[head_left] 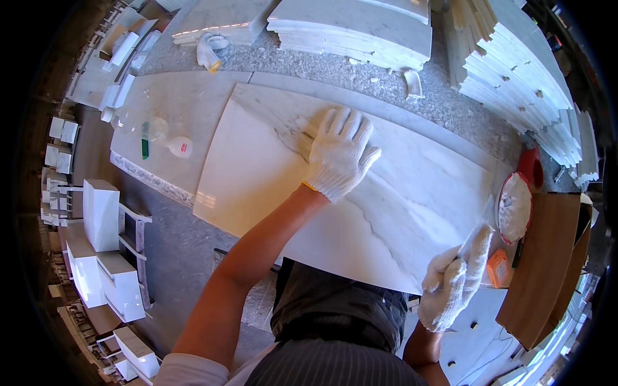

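Observation:
A polished white marble slab [399, 193] with grey veins lies in front of me on a larger pale slab [174, 96]. My left hand [341, 151], in a white knitted glove, rests flat on its upper middle with the fingers stretched out and slightly apart. At the slab's right front edge is my right hand [454, 276], gloved the same way. Its index finger points up and away while the other fingers curl in. A thin, pale, see-through edge shows beside those fingers; what it belongs to I cannot make out.
A clear bottle with a white cap [180, 147] lies at the left. Stacks of marble slabs [351, 42] stand at the back and right. Near my right hand are a red-rimmed bowl of white paste [515, 207], an orange box [497, 267] and a cardboard box [541, 251].

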Motion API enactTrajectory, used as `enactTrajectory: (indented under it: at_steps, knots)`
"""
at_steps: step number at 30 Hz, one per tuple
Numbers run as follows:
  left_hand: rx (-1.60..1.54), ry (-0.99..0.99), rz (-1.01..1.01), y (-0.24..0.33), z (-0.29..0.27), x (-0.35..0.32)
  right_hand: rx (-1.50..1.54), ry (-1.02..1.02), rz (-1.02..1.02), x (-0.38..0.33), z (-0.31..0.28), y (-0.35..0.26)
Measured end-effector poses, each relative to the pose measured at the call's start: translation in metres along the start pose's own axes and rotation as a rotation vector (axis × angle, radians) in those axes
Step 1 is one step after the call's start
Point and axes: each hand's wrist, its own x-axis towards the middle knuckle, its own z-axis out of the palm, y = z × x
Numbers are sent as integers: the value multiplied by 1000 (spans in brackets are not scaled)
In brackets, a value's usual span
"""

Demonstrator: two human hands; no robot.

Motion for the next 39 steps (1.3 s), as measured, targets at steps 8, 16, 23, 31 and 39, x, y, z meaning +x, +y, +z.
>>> enactTrajectory:
  at_steps: [8, 16, 23, 31, 39]
  knots:
    - [-245, -125, 390, -18, -28, -52, 6, -98, 6, -6, 2, 6]
    - [138, -52, -20, -51, -58, -101, 201, -280, 205, -21, 7, 16]
    - [-238, -324, 242, 41, -63, -197, 395, -392, 321, -15, 5, 42]
    - [263, -64, -130, -54, -104, -205, 178, -315, 406, -19, 12, 60]
    - [131, -98, -156, -7, -97, -212, 97, -305, 374, -16, 15, 70]
